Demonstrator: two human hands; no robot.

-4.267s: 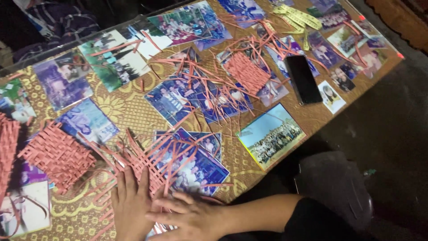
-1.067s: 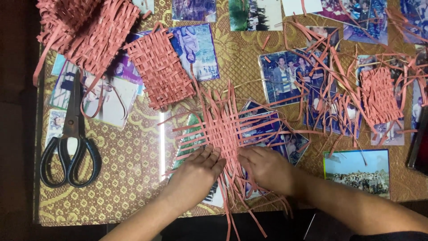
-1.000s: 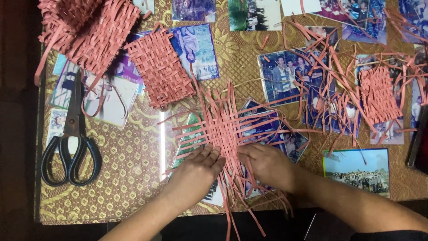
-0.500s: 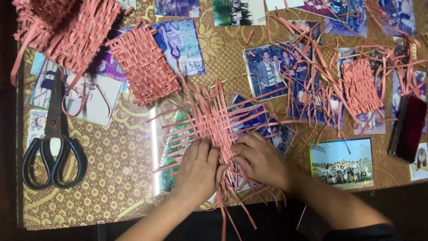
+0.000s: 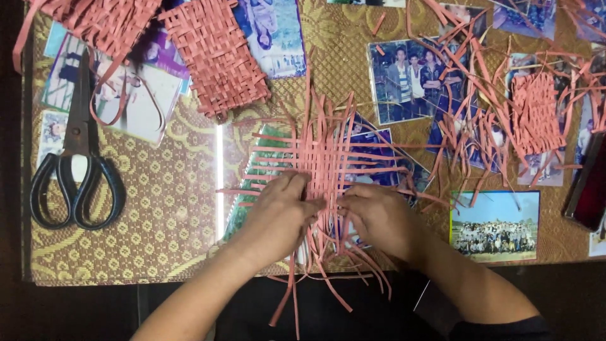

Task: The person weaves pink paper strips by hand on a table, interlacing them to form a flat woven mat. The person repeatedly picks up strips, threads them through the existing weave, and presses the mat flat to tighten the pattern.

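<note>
Head view now sits closer than half a second ago, with both hands a little lower on the mat (image 5: 325, 164). Left hand (image 5: 278, 215) and right hand (image 5: 379, 218) pinch flat pink strips at its near edge. Loosely woven, fringed, it lies mid-table over glossy photos (image 5: 495, 226), right of steel scissors (image 5: 76, 158).

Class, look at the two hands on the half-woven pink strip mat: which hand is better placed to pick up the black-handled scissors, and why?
Probably the left hand: the black-handled scissors lie on its side of the half-woven pink strip mat. The right hand would need to cross over it.
</note>
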